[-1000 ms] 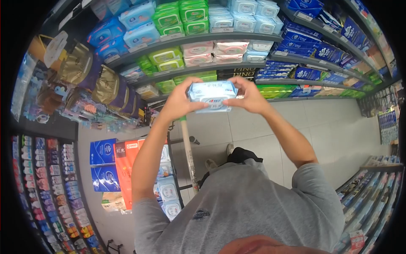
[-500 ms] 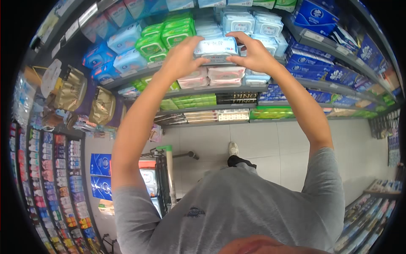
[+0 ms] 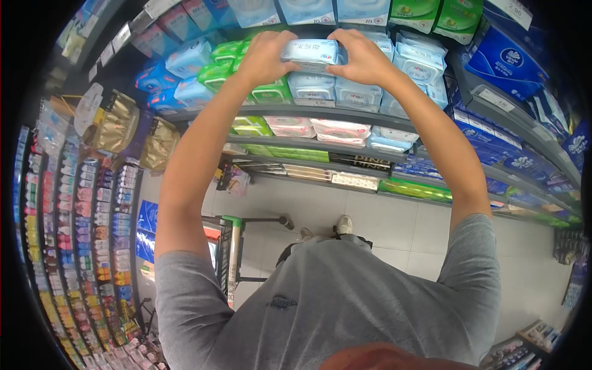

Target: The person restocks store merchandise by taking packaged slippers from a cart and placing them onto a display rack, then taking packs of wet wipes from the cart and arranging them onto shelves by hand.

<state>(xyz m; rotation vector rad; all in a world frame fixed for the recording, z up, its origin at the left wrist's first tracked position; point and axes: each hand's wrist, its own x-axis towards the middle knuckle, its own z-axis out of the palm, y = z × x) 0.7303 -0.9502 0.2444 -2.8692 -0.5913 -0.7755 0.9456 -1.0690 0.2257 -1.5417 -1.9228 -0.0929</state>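
A light-blue pack of wet wipes (image 3: 310, 52) is held between my two hands, above the stacks on the upper shelf. My left hand (image 3: 265, 57) is closed round the pack's left end, thumb on the near side. Round its right end, my right hand (image 3: 361, 57) grips with thumb and fingers. Matching light-blue packs (image 3: 357, 92) stand just below and to the right of it. Green wipes packs (image 3: 217, 74) lie to the left, partly behind my left hand. The fingertips on the pack's far side are partly hidden.
A shelf edge (image 3: 308, 111) with price labels runs below the packs. Pink packs (image 3: 341, 132) lie one level down. Blue tissue packs (image 3: 510, 61) fill the right shelf. A shopping cart (image 3: 233, 246) stands at my left, near gold bags (image 3: 117, 126) hanging beside the shelf.
I have stepped closer to the shelf. Both hands have moved up and farther in with the wipes pack, which now sits over the stacks behind the shelf edge.
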